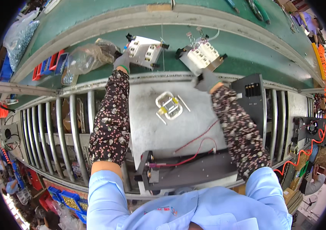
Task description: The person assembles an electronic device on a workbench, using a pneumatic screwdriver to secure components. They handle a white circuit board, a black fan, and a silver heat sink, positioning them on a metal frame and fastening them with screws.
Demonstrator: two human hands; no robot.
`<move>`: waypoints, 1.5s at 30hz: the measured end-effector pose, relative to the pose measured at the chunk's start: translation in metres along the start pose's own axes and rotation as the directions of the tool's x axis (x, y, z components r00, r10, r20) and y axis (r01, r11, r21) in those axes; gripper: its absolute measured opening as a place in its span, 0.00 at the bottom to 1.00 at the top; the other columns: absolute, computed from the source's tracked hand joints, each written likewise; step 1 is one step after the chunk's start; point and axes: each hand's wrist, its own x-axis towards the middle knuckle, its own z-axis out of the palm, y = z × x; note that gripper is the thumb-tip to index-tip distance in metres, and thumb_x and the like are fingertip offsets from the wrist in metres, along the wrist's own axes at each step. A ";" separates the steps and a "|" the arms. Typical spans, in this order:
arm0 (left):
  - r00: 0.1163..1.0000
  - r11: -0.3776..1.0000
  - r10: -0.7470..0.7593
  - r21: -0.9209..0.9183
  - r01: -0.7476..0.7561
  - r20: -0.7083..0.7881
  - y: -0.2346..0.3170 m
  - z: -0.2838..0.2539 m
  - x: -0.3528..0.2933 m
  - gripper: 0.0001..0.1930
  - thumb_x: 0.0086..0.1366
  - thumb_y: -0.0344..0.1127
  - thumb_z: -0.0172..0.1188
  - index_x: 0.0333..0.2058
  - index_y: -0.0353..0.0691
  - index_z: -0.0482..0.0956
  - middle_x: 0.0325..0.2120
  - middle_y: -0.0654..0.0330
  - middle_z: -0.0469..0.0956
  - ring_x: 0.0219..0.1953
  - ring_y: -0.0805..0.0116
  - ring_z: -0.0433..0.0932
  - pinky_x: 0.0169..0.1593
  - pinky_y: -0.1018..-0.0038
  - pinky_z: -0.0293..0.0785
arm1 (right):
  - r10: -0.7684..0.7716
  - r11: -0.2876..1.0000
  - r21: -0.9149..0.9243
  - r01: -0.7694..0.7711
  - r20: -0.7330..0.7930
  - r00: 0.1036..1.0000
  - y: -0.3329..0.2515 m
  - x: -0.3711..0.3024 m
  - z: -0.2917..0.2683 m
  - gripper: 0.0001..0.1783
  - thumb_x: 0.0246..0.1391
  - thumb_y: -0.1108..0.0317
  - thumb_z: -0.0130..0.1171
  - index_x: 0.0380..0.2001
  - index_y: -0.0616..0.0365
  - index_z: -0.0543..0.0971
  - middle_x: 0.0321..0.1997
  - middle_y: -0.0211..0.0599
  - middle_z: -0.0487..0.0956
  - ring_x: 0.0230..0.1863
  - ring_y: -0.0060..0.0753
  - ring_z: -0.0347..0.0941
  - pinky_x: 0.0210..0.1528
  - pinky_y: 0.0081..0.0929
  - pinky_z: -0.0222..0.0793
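Note:
Both my hands wear grey gloves and reach to the far side of the bench. My left hand (123,62) is closed at the near left corner of a metal plate with white blocks (146,51) and black corner pieces. To its right lies a second metal plate with white terminal blocks (203,56), with loose leads at its far end. My right hand (209,79) is closed at that plate's near corner, beside a black corner piece; its fingertips are partly hidden. Between my forearms, a white looped frame with yellow parts (169,105) lies on the grey metal board (147,134).
A black panel housing with red wires (193,172) lies close to my body. Another black panel (249,99) stands right of the board. Metal rollers (63,126) run along both sides. A plastic bag (88,57) and red and blue bins (50,63) sit at the far left.

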 end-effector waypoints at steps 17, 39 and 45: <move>0.799 0.551 -0.575 -0.806 0.219 -0.176 0.036 -0.138 -0.496 0.19 0.63 0.42 0.49 0.42 0.28 0.70 0.35 0.55 0.71 0.33 0.70 0.71 0.37 0.78 0.69 | 0.520 -0.092 0.546 -0.833 0.739 0.427 -0.021 -0.245 -0.087 0.04 0.43 0.71 0.50 0.21 0.57 0.67 0.19 0.34 0.66 0.23 0.31 0.66 0.26 0.29 0.65; 0.981 0.970 0.107 0.201 -0.140 0.163 0.069 0.172 -0.504 0.13 0.49 0.29 0.59 0.36 0.41 0.72 0.34 0.52 0.70 0.35 0.52 0.73 0.38 0.63 0.70 | 0.555 0.708 -0.525 -0.472 0.002 0.832 0.108 -0.516 -0.149 0.26 0.43 0.52 0.58 0.38 0.64 0.74 0.33 0.45 0.77 0.38 0.38 0.74 0.42 0.33 0.70; 0.979 0.973 0.202 0.118 -0.199 -0.011 0.057 0.167 -0.497 0.09 0.52 0.29 0.58 0.33 0.36 0.72 0.24 0.53 0.74 0.25 0.62 0.75 0.28 0.72 0.70 | 0.916 0.361 -0.822 -0.441 0.224 0.331 0.181 -0.541 -0.139 0.33 0.33 0.44 0.64 0.39 0.59 0.77 0.46 0.41 0.75 0.47 0.38 0.72 0.49 0.37 0.67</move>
